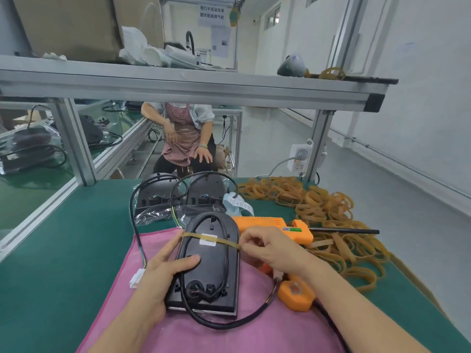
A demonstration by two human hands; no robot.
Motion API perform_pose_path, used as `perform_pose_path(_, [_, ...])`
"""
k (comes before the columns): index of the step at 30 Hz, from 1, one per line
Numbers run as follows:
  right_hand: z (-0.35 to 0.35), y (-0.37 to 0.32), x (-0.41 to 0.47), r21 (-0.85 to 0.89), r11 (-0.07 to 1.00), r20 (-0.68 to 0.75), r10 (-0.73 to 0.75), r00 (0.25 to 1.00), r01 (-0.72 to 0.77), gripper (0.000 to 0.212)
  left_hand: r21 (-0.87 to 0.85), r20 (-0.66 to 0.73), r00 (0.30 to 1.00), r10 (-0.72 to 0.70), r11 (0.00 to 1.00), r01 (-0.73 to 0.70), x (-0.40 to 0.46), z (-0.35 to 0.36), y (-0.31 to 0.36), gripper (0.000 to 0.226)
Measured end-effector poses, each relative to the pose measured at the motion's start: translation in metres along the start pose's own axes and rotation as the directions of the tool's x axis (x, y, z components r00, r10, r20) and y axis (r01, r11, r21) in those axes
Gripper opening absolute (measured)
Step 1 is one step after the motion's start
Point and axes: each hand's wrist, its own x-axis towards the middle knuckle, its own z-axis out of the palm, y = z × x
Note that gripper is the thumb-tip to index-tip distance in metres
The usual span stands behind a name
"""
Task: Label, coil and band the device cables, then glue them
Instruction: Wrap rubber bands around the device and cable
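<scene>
I am looking down at a green worktop (63, 250) with a pink cloth (254, 332) spread across its near part. On the cloth lies a black device (211, 266), flat and long, with its rounded end pointing away from me. A black cable (224, 253) is looped in a long oval on top of the device, and more of it curves off the near end onto the cloth. A tan rubber band (224, 241) is stretched across the far part of the device, over the cable and over a small white label (207, 240).

My left hand (163, 273) holds the left edge of the device; the thumb lies on the top face over the cable, and the forefinger reaches up to touch the left end of the band. That grip is curled round the device's edge. My right hand (270, 248) is at the device's right edge, its fingertips pinching the right end of the band.

Just beyond my right hand lies an orange glue gun (270, 224), with a black stick projecting to the right. An orange plug (295, 294) rests on the cloth below my right wrist. A big heap of loose rubber bands (328, 207) covers the right side of the worktop. Two more black devices (178, 194) sit farther back with their cables arching up. Beyond the worktop, a seated person in a checked apron (182, 133) is partly visible.
</scene>
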Motion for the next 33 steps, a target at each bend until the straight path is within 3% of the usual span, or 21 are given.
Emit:
perform_pose_path(1, [-0.009,0.006,0.002,-0.030,0.999,-0.007,0.033,0.999,-0.034,0.014,0.000,-0.002,1.000,-0.002,1.000,0.002,0.000,0.001,0.000,0.079])
perform_pose_path(3, [-0.033,0.021,0.008,-0.304,0.942,-0.169,0.097,0.981,-0.145,0.020,0.008,-0.009,1.000,-0.009,1.000,0.009,0.000,0.002,0.001,0.079])
perform_pose_path(5, [-0.058,0.035,0.014,-0.558,0.755,-0.371,0.143,0.918,-0.343,0.027,0.013,-0.027,1.000,-0.011,1.000,0.012,0.000,0.003,0.001,0.080])
perform_pose_path(7, [-0.075,0.049,0.022,-0.651,0.583,-0.447,0.222,0.866,-0.486,0.027,0.019,-0.042,0.999,-0.013,1.000,0.014,0.001,0.004,0.002,0.080])
perform_pose_path(10, [-0.085,0.065,0.036,-0.721,0.405,-0.448,0.346,0.824,-0.563,0.030,0.036,-0.044,0.999,-0.020,0.999,0.021,-0.001,0.006,0.003,0.081])
perform_pose_path(15, [-0.081,0.082,0.047,-0.703,0.387,-0.461,0.392,0.796,-0.597,0.029,0.063,-0.057,0.998,-0.030,0.997,0.033,-0.004,0.009,0.006,0.080])
perform_pose_path(19, [-0.081,0.088,0.049,-0.674,0.405,-0.493,0.377,0.784,-0.618,0.021,0.081,-0.085,0.995,-0.046,0.995,0.053,-0.006,0.011,0.006,0.062])
perform_pose_path(21, [-0.079,0.089,0.048,-0.591,0.515,-0.564,0.287,0.774,-0.621,0.019,0.113,-0.084,0.992,-0.091,0.989,0.100,-0.007,0.011,0.007,0.056])
perform_pose_path(23, [-0.075,0.084,0.047,-0.398,0.716,-0.650,0.222,0.727,-0.573,0.018,0.154,-0.054,0.987,-0.154,0.975,0.161,-0.008,0.008,0.010,0.060])
perform_pose_path(25, [-0.068,0.075,0.045,-0.134,0.877,-0.679,0.257,0.687,-0.461,0.025,0.199,-0.010,0.978,-0.207,0.958,0.204,-0.009,0.004,0.012,0.068])
perform_pose_path(27, [-0.059,0.059,0.041,0.143,0.928,-0.657,0.349,0.669,-0.343,0.029,0.222,0.042,0.974,-0.222,0.953,0.208,-0.011,-0.002,0.013,0.068])
perform_pose_path(29, [-0.048,0.040,0.036,0.436,0.872,-0.573,0.459,0.679,-0.222,0.025,0.229,0.085,0.972,-0.218,0.954,0.194,-0.012,-0.006,0.014,0.065])
perform_pose_path(30, [-0.042,0.032,0.035,0.596,0.789,-0.501,0.510,0.699,-0.148,0.022,0.224,0.100,0.971,-0.216,0.956,0.190,-0.013,-0.007,0.014,0.065])
perform_pose_path(33, [-0.026,0.013,0.031,0.919,0.391,-0.261,0.516,0.816,0.047,0.017,0.213,0.117,0.971,-0.209,0.960,0.181,-0.014,-0.007,0.013,0.063])
